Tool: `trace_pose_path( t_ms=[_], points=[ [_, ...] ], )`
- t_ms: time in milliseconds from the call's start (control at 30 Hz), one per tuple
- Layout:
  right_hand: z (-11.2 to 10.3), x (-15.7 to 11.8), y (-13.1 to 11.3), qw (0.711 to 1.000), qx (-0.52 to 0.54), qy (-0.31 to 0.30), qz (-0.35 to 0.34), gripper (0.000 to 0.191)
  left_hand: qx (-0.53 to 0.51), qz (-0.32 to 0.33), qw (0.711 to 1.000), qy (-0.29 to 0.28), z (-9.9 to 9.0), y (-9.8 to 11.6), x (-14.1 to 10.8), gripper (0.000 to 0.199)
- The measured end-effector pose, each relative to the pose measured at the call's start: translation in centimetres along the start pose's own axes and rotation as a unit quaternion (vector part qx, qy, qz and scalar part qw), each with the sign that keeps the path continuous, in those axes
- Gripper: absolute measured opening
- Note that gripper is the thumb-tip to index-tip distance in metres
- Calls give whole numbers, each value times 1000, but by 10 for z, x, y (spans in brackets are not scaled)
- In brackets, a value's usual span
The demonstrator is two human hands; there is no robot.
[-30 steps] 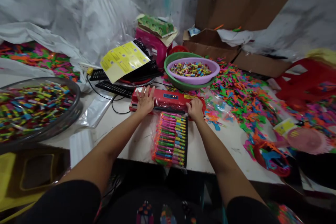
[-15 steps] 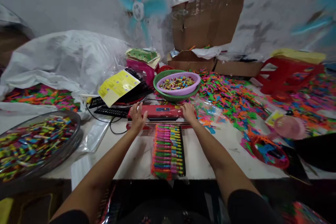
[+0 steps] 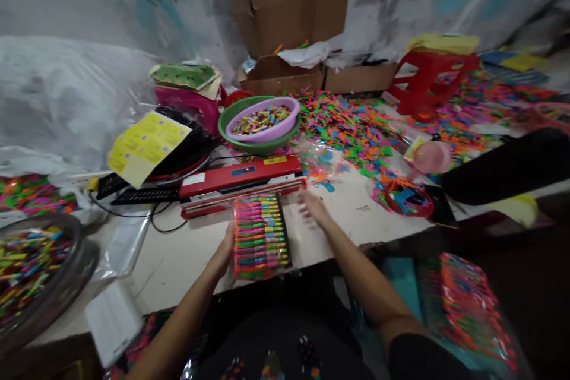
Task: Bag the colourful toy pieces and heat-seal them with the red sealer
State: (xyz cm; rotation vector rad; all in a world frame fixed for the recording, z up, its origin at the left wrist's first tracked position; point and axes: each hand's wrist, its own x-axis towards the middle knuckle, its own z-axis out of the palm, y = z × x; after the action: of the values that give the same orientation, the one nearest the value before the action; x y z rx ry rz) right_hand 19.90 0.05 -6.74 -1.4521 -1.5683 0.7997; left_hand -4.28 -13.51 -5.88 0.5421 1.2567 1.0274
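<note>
A clear plastic packet [image 3: 260, 237] holds rows of small bright sticks with wrapped ends, and a dark strip runs down its right side. My left hand [image 3: 228, 246] grips the packet's left edge, its fingers mostly hidden behind it. To the packet's right, my right hand [image 3: 314, 209] is open over the white table, fingers apart and holding nothing. Just beyond the packet lies a long red bag sealer [image 3: 240, 179] with a small lit panel. The packet's far end is close to the sealer's front edge.
Nested basins [image 3: 291, 122] stand behind the sealer, the upper one full of small sticks. A clear tub [image 3: 73, 249] of similar pieces is at left. Loose colourful plastic pieces [image 3: 356, 124] cover the back right. Someone's dark sleeve [image 3: 507, 166] reaches in at right.
Both hands have left the top of the sealer. My left hand now holds the packet's left edge, and my right hand has come down beside it. The view has swung to the right and down.
</note>
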Motion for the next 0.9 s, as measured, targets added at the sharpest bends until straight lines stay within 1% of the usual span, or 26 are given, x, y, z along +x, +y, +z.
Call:
trace_pose_path(
  t_ms=[33,67,100,133,167,200,267,367,433,500,567,600,633,667,700,733,767,800,833,867,900],
  points=[
    [11,-29,0,1000,-3,-27,9,35,-12,-3,1000,-4,5,0,0,66],
    [19,-54,0,996,-1,-93,16,33,-18,-11,1000,-8,10,0,-1,67],
    [23,-74,0,993,2,-118,30,31,-16,-21,1000,-11,14,0,-3,68],
    [23,-89,0,990,7,-130,47,30,-5,-27,1000,-12,20,2,-6,69],
    [18,-98,2,989,20,-126,72,29,15,-25,1000,-9,27,5,-10,70],
    [8,-101,6,989,38,-104,102,28,40,-13,999,-6,36,9,-13,70],
    [-21,-98,18,982,77,-53,163,27,95,26,995,-11,61,18,-19,68],
    [-71,-80,42,967,120,-1,223,26,156,58,984,-70,115,26,-16,59],
    [-100,-66,56,960,141,33,240,22,192,83,972,-104,157,26,-5,52],
    [-128,-54,68,952,163,80,248,19,229,106,958,-136,197,20,10,47],
    [-157,-52,76,942,175,132,255,20,266,117,943,-161,231,13,23,45],
    [-173,-59,79,938,178,160,252,22,283,119,936,-170,243,9,28,46],
    [-189,-71,81,935,173,198,237,24,297,121,930,-177,252,5,31,47],
    [-205,-91,82,930,159,254,212,27,309,124,925,-183,256,2,33,49],
    [-221,-118,83,918,135,326,182,30,318,126,920,-189,257,-1,34,50],
    [-234,-150,83,894,100,411,146,33,324,128,917,-194,255,-4,34,52],
    [-244,-186,84,847,57,510,139,35,325,133,916,-195,251,-7,34,54],
    [-250,-224,87,797,32,582,160,37,324,142,916,-188,245,-10,32,56],
    [-252,-260,90,754,29,625,199,41,321,156,917,-177,238,-14,30,57],
    [-251,-293,96,719,41,646,255,45,317,172,918,-166,233,-18,28,58],
    [-247,-320,103,694,69,639,325,47,314,187,917,-158,229,-22,24,59]
  ],
)
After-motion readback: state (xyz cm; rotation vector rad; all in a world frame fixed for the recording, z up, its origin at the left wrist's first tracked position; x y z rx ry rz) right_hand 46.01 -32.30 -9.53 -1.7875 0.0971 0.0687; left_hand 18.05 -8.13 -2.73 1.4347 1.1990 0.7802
